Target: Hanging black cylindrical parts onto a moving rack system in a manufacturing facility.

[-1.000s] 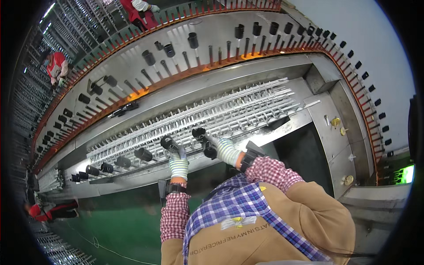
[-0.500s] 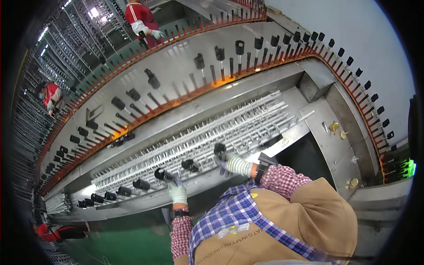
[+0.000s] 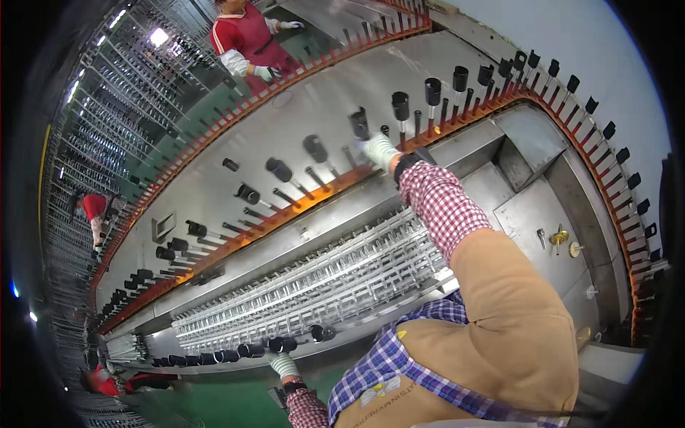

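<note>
My right hand (image 3: 379, 151), in a striped white glove, reaches out over the orange-lit conveyor rail. Its fingers are closed on a black cup-shaped part (image 3: 359, 123), slightly blurred, among the row of upright spindles. Low down, near the front edge of the metal trough, my left hand (image 3: 284, 364) wears a similar glove. Its fingers are closed at a black cup-shaped part (image 3: 282, 344) and partly hidden by it. Several like parts (image 3: 227, 355) lie in a row to its left, and a single one (image 3: 322, 333) lies to its right.
Silvery metal racks (image 3: 307, 285) lie stacked in the trough. The curved rail (image 3: 307, 197) carries many spindles, some topped with black parts. Brass-coloured fittings (image 3: 559, 237) sit on the right-hand metal surface. A person in red (image 3: 253, 43) stands across the conveyor; others are at the left.
My right hand has moved from above the racks up to the conveyor rail with a black part. My left hand sits lower in view, and the whole view has shifted.
</note>
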Demonstrator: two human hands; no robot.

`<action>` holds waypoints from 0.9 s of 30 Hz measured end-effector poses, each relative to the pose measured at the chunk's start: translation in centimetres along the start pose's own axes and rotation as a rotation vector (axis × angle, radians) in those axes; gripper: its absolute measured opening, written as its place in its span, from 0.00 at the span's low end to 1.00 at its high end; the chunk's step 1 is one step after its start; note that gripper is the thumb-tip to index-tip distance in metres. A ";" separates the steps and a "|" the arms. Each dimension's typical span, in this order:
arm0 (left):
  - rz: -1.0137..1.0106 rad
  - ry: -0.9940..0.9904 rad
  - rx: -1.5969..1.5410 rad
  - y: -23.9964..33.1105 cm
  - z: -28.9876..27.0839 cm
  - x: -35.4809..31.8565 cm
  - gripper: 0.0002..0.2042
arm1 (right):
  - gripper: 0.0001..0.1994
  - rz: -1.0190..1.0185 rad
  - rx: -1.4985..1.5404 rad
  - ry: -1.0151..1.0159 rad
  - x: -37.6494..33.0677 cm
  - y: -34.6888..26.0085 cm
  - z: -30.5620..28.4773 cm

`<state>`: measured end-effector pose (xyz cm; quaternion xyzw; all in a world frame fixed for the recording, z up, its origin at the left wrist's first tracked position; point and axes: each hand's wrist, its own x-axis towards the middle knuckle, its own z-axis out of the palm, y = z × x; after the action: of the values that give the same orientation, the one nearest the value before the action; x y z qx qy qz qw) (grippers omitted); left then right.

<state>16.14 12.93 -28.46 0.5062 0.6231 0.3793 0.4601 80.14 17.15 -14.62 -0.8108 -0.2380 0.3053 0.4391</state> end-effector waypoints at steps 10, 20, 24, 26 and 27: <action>0.151 0.524 0.185 4.7 2.5 -7.3 0.23 | 0.23 -0.391 0.502 1.013 2.8 13.6 -18.9; 0.262 0.198 0.081 7.9 6.0 -11.8 0.17 | 0.18 -0.596 0.164 0.347 -6.2 3.3 -17.5; 0.160 0.181 -0.140 8.0 7.4 -10.9 0.21 | 0.15 -0.436 0.383 -0.326 -20.6 4.0 -5.7; 0.082 0.294 -0.171 9.6 7.8 -10.1 0.22 | 0.14 -0.068 0.459 -0.655 -27.5 6.2 0.3; 0.074 0.361 -0.185 11.4 9.6 -9.6 0.16 | 0.16 0.103 0.956 -0.692 -30.2 9.1 3.3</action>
<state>29.15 5.89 -18.69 0.4083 0.6389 0.5361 0.3710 57.79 -5.30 -15.17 -0.3871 -0.1636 0.6462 0.6371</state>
